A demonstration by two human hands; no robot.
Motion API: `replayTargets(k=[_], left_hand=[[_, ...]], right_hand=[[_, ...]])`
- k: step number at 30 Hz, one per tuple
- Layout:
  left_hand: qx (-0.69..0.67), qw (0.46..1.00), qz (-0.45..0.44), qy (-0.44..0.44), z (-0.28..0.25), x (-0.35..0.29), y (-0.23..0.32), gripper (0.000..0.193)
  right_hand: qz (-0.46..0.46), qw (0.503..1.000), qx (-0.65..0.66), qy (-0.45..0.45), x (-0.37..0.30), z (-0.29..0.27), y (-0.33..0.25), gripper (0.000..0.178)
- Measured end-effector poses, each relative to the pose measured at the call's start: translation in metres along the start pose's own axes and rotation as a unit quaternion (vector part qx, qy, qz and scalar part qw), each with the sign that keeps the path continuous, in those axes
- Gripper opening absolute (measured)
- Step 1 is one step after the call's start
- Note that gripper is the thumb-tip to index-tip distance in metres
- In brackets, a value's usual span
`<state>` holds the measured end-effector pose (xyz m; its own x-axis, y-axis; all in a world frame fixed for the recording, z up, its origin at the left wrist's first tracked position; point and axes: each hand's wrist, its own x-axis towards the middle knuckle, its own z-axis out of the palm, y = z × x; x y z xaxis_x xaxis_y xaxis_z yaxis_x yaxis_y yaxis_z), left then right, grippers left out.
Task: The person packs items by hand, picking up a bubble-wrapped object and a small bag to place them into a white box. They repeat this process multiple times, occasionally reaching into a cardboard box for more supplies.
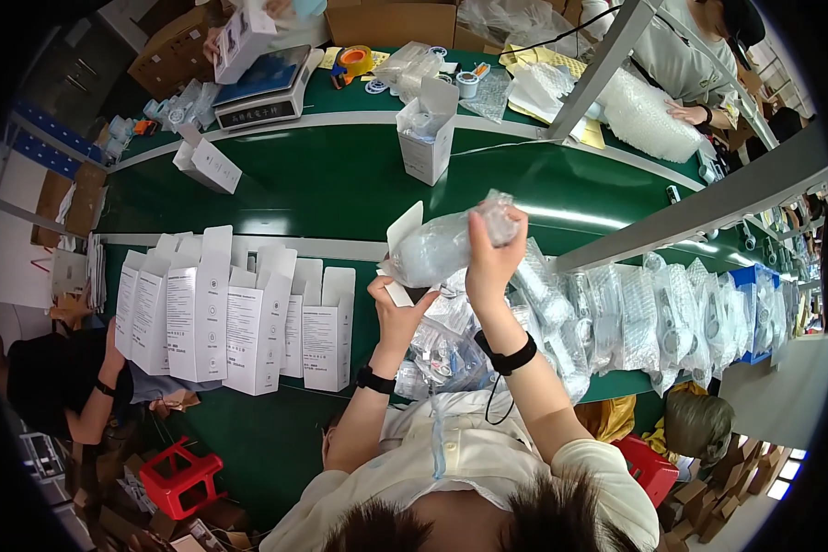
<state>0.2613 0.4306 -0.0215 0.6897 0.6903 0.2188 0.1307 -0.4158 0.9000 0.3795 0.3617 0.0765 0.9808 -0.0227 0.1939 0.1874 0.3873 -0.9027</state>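
My right hand (497, 244) is closed round the gathered end of a bubble-wrapped item (431, 248); what is inside the wrap cannot be made out. The item's other end lies at the mouth of an open white box (405, 224), tilted toward it. My left hand (398, 311) grips that box by its lower side, fingers partly hidden behind it. Most of the box is covered by the wrapped item. Below my hands is a pile of small clear plastic bags (446, 354).
Open white boxes (244, 336) stand in a row on the left. Bubble-wrapped items (639, 313) line the right. Across the green conveyor belt (340, 184) are two more open boxes, a scale (265, 92) and tape (354, 60). A metal post (607, 69) rises at right. Other people work around.
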Motion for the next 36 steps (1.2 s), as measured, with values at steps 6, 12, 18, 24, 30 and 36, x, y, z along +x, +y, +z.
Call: replayTargets(k=[6, 12, 18, 24, 30, 36], left_hand=[[-0.057, 0.994, 0.095, 0.003, -0.006, 0.014, 0.01, 0.075], [0.005, 0.993, 0.081, -0.091, -0.033, 0.009, -0.008, 0.081], [-0.116, 0.984, 0.115, -0.071, -0.057, 0.02, 0.011, 0.083], [-0.108, 0.971, 0.178, -0.121, -0.066, 0.024, 0.025, 0.07], [0.117, 0.971, 0.152, -0.141, -0.079, 0.026, 0.034, 0.033], [0.089, 0.992, 0.013, -0.09, -0.075, 0.046, 0.042, 0.013]], right_hand=[[-0.249, 0.823, -0.175, -0.48, 0.017, 0.001, -0.006, 0.032], [-0.335, 0.685, -0.33, -0.557, 0.022, -0.012, -0.029, 0.034], [-0.057, 0.808, -0.45, -0.377, 0.011, -0.085, 0.099, 0.042], [0.018, 0.692, -0.578, -0.433, 0.008, -0.109, 0.145, 0.04], [-0.05, 0.872, -0.37, -0.317, 0.024, -0.082, 0.054, 0.039], [-0.289, 0.796, -0.249, -0.469, -0.024, -0.027, -0.016, 0.028]])
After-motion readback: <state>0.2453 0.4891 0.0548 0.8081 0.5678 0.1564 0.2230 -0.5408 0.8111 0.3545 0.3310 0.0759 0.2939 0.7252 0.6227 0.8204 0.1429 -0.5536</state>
